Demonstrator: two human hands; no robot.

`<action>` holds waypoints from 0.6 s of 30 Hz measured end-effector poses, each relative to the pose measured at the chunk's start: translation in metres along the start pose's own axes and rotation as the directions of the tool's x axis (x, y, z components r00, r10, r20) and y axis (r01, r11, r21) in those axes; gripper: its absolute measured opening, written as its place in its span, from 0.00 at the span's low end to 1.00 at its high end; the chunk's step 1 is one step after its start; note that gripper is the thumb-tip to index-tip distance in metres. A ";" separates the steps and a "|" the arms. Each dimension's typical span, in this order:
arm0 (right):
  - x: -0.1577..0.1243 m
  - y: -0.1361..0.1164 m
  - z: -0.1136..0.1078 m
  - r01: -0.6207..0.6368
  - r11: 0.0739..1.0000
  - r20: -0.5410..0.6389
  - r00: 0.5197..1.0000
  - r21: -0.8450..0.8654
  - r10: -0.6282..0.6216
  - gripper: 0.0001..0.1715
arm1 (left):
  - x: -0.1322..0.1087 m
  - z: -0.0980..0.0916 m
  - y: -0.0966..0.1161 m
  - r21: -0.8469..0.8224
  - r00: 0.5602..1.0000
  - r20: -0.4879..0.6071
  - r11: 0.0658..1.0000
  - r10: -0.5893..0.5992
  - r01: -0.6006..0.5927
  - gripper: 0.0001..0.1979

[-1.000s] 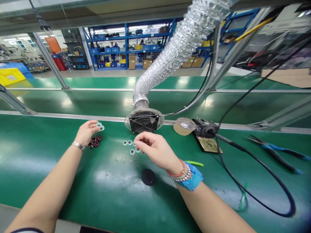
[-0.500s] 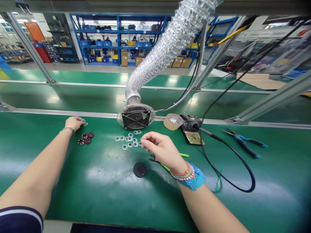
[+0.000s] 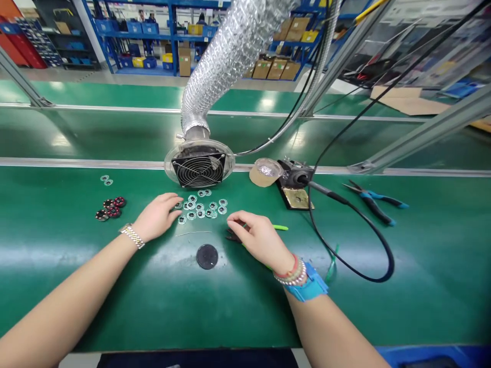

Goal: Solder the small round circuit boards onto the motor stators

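LIVE | small translucent rings [image 3: 199,207] lying spread out near the back edge of the green bench mat [image 3: 46,286] | left hand [image 3: 157,217] spread, fingertips just beside them, pinching nothing | right hand [image 3: 261,237] curled over black side cutters [image 3: 233,235], grip unclear | fume extractor [image 3: 199,171] right behind, seemingly placed to draw fumes from here

From here I can make out a two-tone metal link band [image 3: 132,236] just behind the left hand [image 3: 157,217]. Behind the right hand [image 3: 261,240] sits a thin red cord bracelet [image 3: 288,268], then a strand of pale pearl-like beads [image 3: 296,276] touching it, then a bright blue wrist strap [image 3: 309,289] with a squared buckle, farthest from the fingers.
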State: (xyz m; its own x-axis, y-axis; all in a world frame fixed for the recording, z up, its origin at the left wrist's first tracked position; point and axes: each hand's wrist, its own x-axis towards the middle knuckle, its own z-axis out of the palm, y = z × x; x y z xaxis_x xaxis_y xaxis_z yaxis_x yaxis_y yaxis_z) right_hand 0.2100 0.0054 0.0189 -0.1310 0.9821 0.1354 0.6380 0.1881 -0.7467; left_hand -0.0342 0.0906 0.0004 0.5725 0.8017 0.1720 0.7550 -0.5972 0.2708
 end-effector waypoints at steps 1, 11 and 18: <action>-0.002 0.002 0.000 0.001 1.000 0.009 1.000 -0.021 -0.001 0.07 | 0.003 0.008 0.007 0.002 1.000 -0.013 1.000 0.026 -0.026 0.19; -0.017 -0.003 0.004 0.105 0.981 0.073 0.993 -0.164 -0.094 0.07 | 0.016 0.025 0.009 -0.144 0.985 -0.130 0.981 0.111 -0.130 0.10; -0.031 -0.020 0.013 0.145 0.984 0.219 0.968 -0.103 -0.120 0.08 | 0.014 0.018 0.014 -0.240 0.995 -0.081 0.968 0.052 -0.070 0.08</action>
State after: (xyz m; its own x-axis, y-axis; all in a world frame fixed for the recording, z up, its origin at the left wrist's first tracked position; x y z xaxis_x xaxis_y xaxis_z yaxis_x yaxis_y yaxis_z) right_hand 0.1918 -0.0289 0.0211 -0.3696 0.9259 0.0780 0.6870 0.3288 -0.6480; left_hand -0.0094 0.0932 -0.0107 0.5831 0.7690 0.2619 0.6140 -0.6283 0.4778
